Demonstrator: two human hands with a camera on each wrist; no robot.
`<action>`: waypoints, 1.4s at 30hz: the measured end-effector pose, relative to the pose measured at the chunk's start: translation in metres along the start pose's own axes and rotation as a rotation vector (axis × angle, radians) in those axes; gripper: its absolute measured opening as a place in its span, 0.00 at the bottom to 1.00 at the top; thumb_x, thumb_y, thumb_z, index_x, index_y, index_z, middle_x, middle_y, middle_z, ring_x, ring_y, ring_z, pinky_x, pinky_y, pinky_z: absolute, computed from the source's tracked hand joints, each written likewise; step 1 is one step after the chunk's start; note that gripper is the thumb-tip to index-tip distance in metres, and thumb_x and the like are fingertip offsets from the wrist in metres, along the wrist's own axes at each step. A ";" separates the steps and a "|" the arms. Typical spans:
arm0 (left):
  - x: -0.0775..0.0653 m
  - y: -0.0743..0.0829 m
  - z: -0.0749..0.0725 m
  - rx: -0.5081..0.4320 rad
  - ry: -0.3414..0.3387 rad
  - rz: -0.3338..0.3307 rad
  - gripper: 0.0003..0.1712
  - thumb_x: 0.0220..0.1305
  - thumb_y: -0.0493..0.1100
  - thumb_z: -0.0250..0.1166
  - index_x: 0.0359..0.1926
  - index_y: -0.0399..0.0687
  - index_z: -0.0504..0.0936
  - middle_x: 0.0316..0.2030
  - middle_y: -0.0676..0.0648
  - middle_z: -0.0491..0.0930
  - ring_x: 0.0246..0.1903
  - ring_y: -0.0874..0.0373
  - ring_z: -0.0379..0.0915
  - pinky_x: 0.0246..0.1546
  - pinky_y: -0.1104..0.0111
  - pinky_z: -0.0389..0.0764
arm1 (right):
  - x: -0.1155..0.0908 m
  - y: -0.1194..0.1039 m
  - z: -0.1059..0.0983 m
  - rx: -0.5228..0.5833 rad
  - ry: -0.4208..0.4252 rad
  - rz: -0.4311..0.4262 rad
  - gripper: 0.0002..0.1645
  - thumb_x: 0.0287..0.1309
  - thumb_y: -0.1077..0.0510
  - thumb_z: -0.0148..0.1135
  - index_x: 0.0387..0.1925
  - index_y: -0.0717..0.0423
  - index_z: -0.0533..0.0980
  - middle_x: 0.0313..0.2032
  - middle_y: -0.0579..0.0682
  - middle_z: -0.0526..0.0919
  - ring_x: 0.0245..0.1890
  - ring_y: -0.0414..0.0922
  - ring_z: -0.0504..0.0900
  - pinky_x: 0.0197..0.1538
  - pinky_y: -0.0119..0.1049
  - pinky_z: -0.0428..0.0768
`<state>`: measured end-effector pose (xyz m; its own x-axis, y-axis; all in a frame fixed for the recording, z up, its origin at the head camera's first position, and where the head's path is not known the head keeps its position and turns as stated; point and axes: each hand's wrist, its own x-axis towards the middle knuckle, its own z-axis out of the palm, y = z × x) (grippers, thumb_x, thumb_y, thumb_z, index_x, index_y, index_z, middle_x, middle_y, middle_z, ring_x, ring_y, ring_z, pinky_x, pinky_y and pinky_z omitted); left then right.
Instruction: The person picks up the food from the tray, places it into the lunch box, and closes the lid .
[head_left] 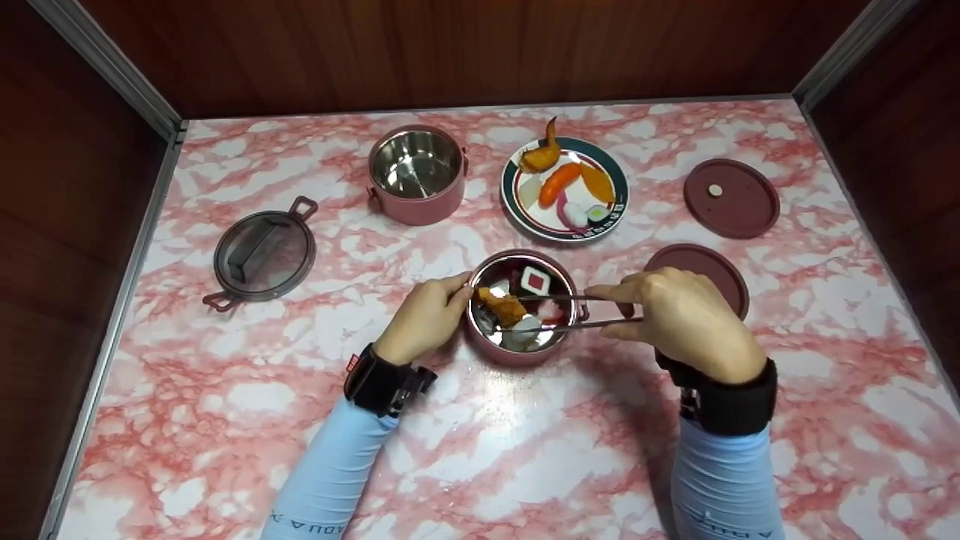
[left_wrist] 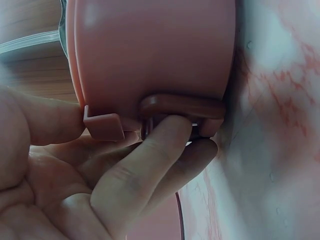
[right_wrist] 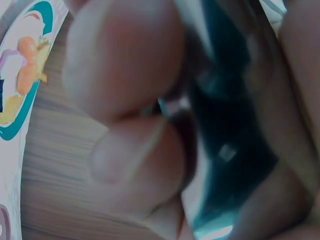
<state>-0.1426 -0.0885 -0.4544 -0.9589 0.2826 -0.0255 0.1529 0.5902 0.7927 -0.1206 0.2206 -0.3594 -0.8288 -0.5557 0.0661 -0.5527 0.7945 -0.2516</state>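
My left hand (head_left: pixel 427 315) grips the side of a small pink metal-lined pot (head_left: pixel 510 356). In the left wrist view, its fingers curl round the pot's brown handle (left_wrist: pixel 182 106), with the thumb beside a pink clip (left_wrist: pixel 105 126) near the rim. My right hand (head_left: pixel 679 319) holds metal tongs (head_left: pixel 600 324), whose two arms reach over the pot's right rim, spread apart. Between and beside their tips lies a brown fried piece of food (head_left: pixel 502 306). A sushi roll (head_left: pixel 535 281) with a red centre and a whitish piece (head_left: pixel 527 325) also sit inside.
Behind stands a second pink pot (head_left: pixel 420 211). A green-rimmed plate (head_left: pixel 512 215) beside it carries several food pieces, including an orange shrimp-like one (head_left: pixel 559 184). A clear lid with handles (head_left: pixel 285 259) lies left. Two dark-red round lids (head_left: pixel 750 214) lie right, one partly under my right hand.
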 end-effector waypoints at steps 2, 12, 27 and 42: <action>0.000 0.000 0.000 -0.002 -0.002 -0.002 0.22 0.75 0.42 0.54 0.65 0.41 0.75 0.59 0.42 0.77 0.53 0.57 0.74 0.57 0.61 0.73 | -0.001 0.001 -0.001 0.013 0.004 0.003 0.29 0.41 0.49 0.82 0.50 0.39 0.86 0.25 0.40 0.82 0.21 0.40 0.76 0.22 0.40 0.73; -0.001 0.000 -0.001 -0.008 -0.009 -0.022 0.22 0.76 0.42 0.53 0.66 0.43 0.74 0.59 0.42 0.77 0.49 0.56 0.75 0.55 0.61 0.74 | -0.010 0.017 -0.010 0.072 0.097 0.027 0.28 0.47 0.51 0.80 0.53 0.43 0.84 0.21 0.35 0.76 0.21 0.34 0.71 0.26 0.35 0.72; 0.001 -0.001 0.002 -0.016 -0.005 -0.021 0.22 0.76 0.42 0.54 0.66 0.42 0.74 0.60 0.42 0.76 0.60 0.55 0.71 0.62 0.61 0.70 | -0.013 0.029 -0.013 0.129 0.313 0.148 0.30 0.51 0.49 0.77 0.58 0.41 0.81 0.23 0.35 0.78 0.22 0.34 0.75 0.28 0.30 0.70; 0.000 0.000 0.000 -0.015 -0.003 0.001 0.22 0.75 0.42 0.55 0.66 0.41 0.74 0.60 0.42 0.75 0.60 0.55 0.71 0.62 0.61 0.70 | -0.008 0.045 -0.007 0.167 0.483 0.302 0.34 0.50 0.51 0.78 0.61 0.50 0.79 0.30 0.50 0.83 0.27 0.42 0.77 0.32 0.31 0.67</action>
<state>-0.1429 -0.0884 -0.4539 -0.9581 0.2853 -0.0266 0.1499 0.5782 0.8020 -0.1396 0.2631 -0.3641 -0.9148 -0.1056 0.3898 -0.2976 0.8288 -0.4739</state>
